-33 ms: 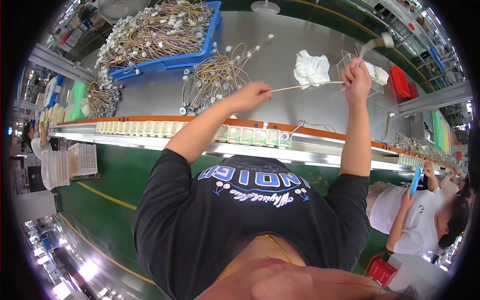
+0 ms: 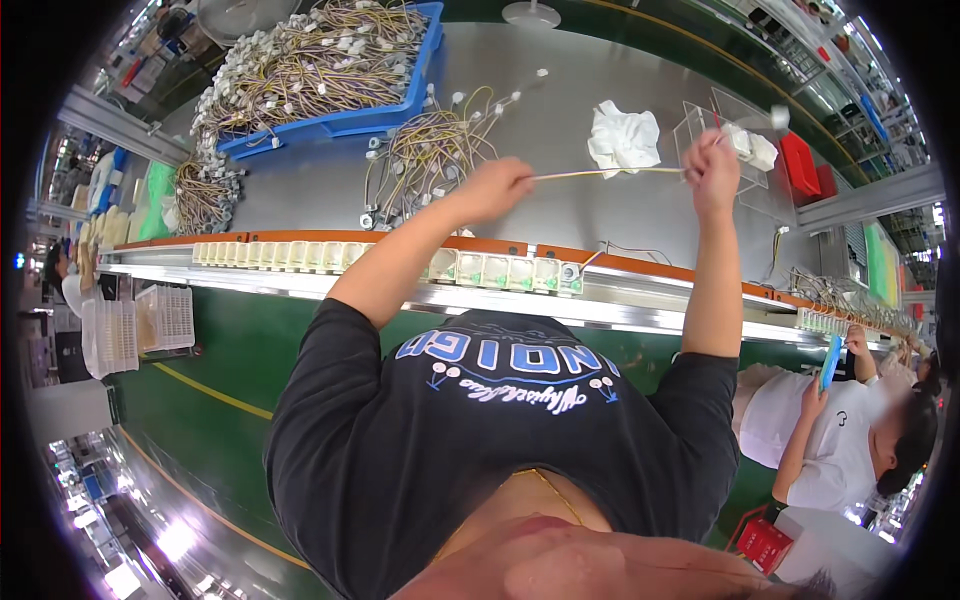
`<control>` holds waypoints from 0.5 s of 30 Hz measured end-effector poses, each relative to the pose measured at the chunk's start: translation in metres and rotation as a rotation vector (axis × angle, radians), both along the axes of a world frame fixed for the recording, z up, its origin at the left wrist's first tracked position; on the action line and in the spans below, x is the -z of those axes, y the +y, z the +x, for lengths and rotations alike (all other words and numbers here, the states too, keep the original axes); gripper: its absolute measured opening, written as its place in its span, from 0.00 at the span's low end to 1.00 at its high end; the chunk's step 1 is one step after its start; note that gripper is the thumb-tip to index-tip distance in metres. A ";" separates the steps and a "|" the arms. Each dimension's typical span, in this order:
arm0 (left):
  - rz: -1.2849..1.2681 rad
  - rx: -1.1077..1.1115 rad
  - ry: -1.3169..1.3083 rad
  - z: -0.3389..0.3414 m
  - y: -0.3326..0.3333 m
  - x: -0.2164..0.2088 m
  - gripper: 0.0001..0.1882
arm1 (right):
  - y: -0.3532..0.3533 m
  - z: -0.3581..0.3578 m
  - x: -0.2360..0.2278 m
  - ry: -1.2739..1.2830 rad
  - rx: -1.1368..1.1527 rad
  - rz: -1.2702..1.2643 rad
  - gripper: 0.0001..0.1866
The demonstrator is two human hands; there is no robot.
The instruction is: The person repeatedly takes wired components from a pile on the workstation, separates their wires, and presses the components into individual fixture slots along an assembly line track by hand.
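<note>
Blue tray [image 2: 340,125] as landmark in the head view: thin cable [image 2: 570,176] out to its right, stretched almost straight. Left hand [image 2: 503,188] pinching the part nearer the tray, right hand [image 2: 712,172] closed around the part farther off, too blurred there to tell what else. Best, probably: hold even, gentle tension, both grips firm, clear of the loose wire pile [image 2: 430,145] beside the tray.

The grey metal bench [image 2: 570,80] bears a blue plastic bin [image 2: 345,124] at eleven o'clock, yellow-brown wires [image 2: 430,138] nearer twelve, crumpled white bundle [image 2: 622,138] at one.
</note>
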State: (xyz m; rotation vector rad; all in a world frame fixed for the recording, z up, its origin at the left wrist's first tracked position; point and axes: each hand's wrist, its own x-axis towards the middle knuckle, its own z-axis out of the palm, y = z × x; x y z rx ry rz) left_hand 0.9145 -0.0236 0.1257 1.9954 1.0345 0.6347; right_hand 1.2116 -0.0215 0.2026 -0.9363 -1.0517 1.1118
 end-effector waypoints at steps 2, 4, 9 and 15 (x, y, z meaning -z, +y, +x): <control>0.390 -0.055 0.193 -0.016 0.004 0.004 0.09 | -0.006 0.021 0.039 -0.195 0.083 -0.266 0.05; 0.170 -0.036 0.231 -0.027 0.007 0.008 0.09 | -0.011 0.033 0.069 -0.621 0.050 -0.593 0.06; -0.164 -0.039 0.137 -0.010 -0.003 0.012 0.11 | -0.040 -0.009 0.086 -1.660 0.164 -0.250 0.15; 0.002 0.055 -0.003 0.028 -0.026 0.004 0.15 | -0.048 -0.096 0.066 -0.563 -0.383 -0.146 0.11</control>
